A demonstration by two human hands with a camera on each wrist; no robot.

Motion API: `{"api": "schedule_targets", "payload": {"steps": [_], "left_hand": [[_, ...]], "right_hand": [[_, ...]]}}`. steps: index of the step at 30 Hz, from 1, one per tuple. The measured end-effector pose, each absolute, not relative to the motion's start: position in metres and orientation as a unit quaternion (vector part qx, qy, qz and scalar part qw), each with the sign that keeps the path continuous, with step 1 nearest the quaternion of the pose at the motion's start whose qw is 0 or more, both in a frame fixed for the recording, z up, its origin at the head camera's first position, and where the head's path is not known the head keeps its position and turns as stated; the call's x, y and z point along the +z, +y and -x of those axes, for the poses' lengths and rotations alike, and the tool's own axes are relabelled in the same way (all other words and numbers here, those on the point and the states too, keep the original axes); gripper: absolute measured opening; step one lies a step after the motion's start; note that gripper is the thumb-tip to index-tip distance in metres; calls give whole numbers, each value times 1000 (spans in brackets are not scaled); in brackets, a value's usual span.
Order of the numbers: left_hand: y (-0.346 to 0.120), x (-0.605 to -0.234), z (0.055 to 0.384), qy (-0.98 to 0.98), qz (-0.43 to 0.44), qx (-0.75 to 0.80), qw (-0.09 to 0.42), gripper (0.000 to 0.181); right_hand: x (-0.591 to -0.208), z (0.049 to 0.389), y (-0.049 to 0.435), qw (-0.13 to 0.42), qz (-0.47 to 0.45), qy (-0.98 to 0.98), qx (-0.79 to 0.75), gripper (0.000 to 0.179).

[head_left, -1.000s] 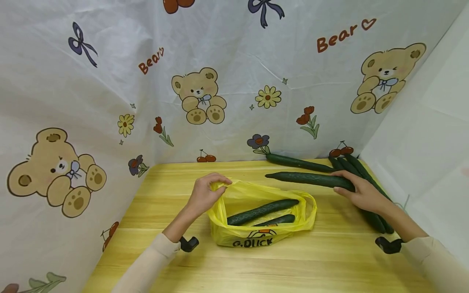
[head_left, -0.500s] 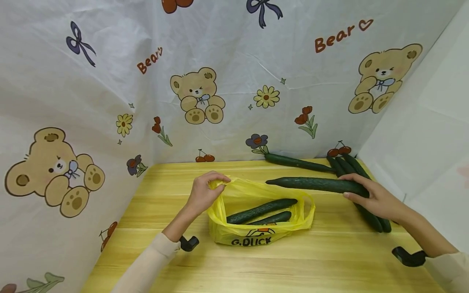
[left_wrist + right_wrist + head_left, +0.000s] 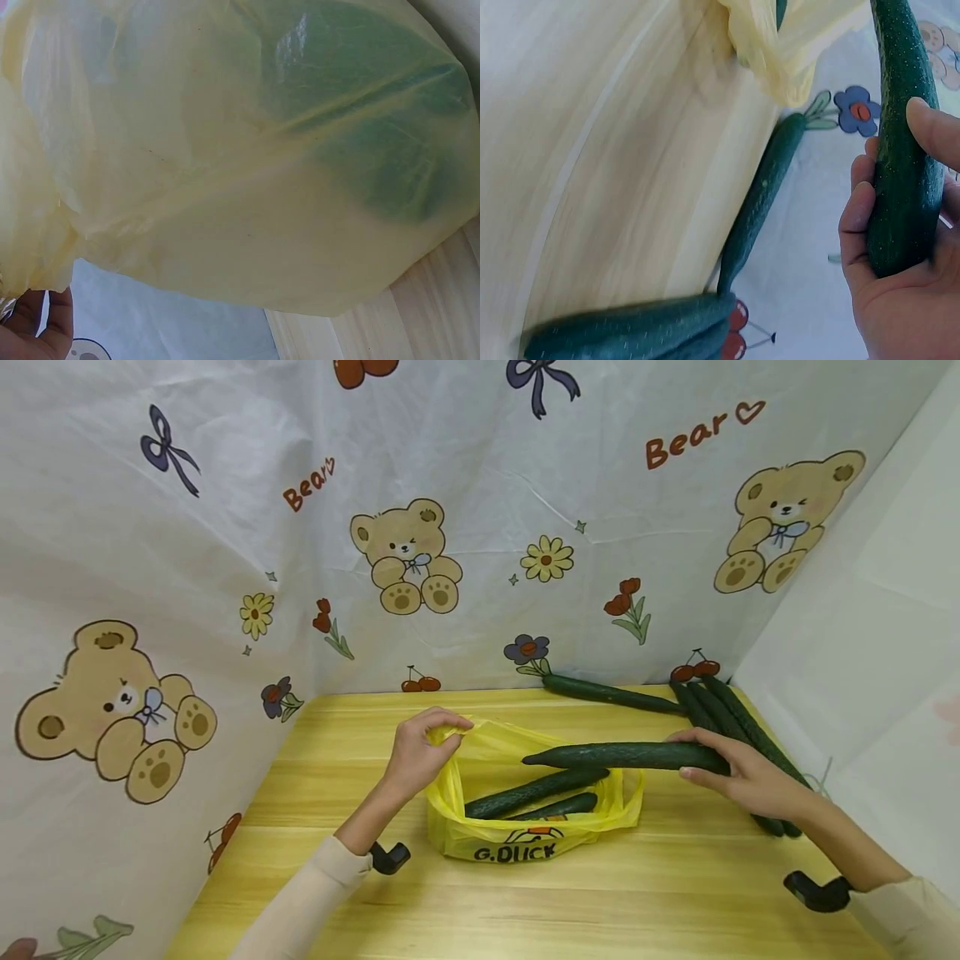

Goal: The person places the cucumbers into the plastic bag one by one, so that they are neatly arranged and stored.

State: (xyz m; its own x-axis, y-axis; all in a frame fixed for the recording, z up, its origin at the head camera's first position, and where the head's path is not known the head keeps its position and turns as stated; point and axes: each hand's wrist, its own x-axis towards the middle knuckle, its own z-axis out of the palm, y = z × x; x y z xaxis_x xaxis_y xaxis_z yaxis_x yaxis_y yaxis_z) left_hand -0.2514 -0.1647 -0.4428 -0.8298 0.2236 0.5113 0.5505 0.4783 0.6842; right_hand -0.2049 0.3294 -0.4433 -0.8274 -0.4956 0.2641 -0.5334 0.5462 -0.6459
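I see the right hand gripping a straight, dark-green cucumber, tapered tip over the yellow bag the left hand pinches; two cucumbers lie inside, more cucumbers behind on the desk.

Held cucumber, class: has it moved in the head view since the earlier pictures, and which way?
Yes: the held cucumber has moved down in the image, farther from the back cucumber.

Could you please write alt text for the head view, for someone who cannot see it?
A person's right grip holds a cucumber at the mouth of a yellow bag, whose rim the left grip pinches. Two cucumbers lie inside; others rest behind and to the right on a table.
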Motion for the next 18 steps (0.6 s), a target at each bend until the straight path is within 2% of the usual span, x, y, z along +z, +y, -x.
{"api": "schedule_targets", "payload": {"steps": [18], "left_hand": [[-166,-439,251,-835,235,-467,173,23]], "right_hand": [[-459,230,256,-1,-331,-879,343,36]]}}
